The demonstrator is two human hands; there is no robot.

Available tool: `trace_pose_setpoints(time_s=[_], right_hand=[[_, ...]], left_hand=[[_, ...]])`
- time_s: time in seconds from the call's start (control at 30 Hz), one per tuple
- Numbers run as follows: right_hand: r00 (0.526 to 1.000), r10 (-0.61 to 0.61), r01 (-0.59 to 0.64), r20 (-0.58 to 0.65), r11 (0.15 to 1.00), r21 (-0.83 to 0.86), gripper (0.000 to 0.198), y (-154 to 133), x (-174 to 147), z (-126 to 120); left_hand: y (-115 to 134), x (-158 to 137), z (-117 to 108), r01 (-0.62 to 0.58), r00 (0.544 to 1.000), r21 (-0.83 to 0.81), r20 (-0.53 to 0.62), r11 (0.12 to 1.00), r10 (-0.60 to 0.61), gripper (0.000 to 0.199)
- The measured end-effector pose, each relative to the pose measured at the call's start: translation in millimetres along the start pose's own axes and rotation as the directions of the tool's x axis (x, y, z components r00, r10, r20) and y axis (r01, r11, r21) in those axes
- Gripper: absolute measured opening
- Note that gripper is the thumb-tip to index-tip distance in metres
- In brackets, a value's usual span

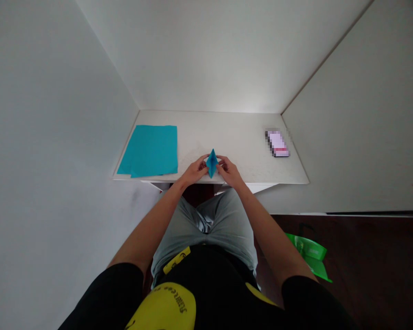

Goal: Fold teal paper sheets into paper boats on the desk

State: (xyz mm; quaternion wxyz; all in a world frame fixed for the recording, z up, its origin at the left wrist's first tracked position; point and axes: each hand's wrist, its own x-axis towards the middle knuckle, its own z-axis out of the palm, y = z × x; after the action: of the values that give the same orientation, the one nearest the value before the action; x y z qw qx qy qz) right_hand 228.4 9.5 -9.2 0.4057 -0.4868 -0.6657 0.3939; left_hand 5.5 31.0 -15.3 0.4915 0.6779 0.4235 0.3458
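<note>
A folded blue paper (212, 164) is at the middle of the counter's (223, 126) near edge — pinched by the left hand (195, 171) and the right hand (230, 172). Blue sheets (154, 151) lie left; a phone (278, 143) lies right.

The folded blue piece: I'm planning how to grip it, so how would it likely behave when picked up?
It's probably light: the folded blue piece looks like paper, held by the fingers of the left hand and right hand. Its creases likely make it stiffer than the flat blue sheets. A hard squeeze might crumple it, as its walls look thin.
</note>
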Motion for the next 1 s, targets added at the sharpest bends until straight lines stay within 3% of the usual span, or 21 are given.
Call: trace_pose_setpoints(time_s=[0.23,0.43,0.57,0.67,0.83,1.0], right_hand=[[0.997,0.044,-0.043,-0.058,0.999,0.019,0.037,2.9,0.5,-0.5],[0.993,0.086,-0.078,-0.086,0.992,0.095,0.033,5.8,-0.6,-1.4],[0.991,0.098,-0.088,-0.088,0.99,0.108,0.037,9.6,0.9,0.4],[0.992,0.09,-0.076,-0.088,0.986,0.15,0.053,13.0,3.6,2.1],[0.993,0.119,-0.117,-0.02,0.99,0.078,0.047,12.5,5.9,3.0],[0.987,0.145,-0.138,-0.073,0.986,0.09,0.054,7.3,6.5,1.4]], left_hand=[[8.3,-1.4,2.7,0.044,0.993,-0.015,-0.107,0.999,-0.045,0.051],[-0.2,1.0,0.2,0.043,0.988,-0.197,-0.136,0.979,-0.07,0.021],[-6.2,0.7,0.3,0.06,0.99,-0.22,-0.112,0.974,-0.086,0.042],[-4.6,-0.5,0.2,0.056,0.991,-0.257,-0.103,0.965,-0.085,0.063],[5.2,0.5,-1.7,0.118,0.987,-0.147,-0.096,0.982,-0.133,0.046],[9.7,3.6,-2.4,0.137,0.974,-0.143,-0.162,0.98,-0.159,0.051]])
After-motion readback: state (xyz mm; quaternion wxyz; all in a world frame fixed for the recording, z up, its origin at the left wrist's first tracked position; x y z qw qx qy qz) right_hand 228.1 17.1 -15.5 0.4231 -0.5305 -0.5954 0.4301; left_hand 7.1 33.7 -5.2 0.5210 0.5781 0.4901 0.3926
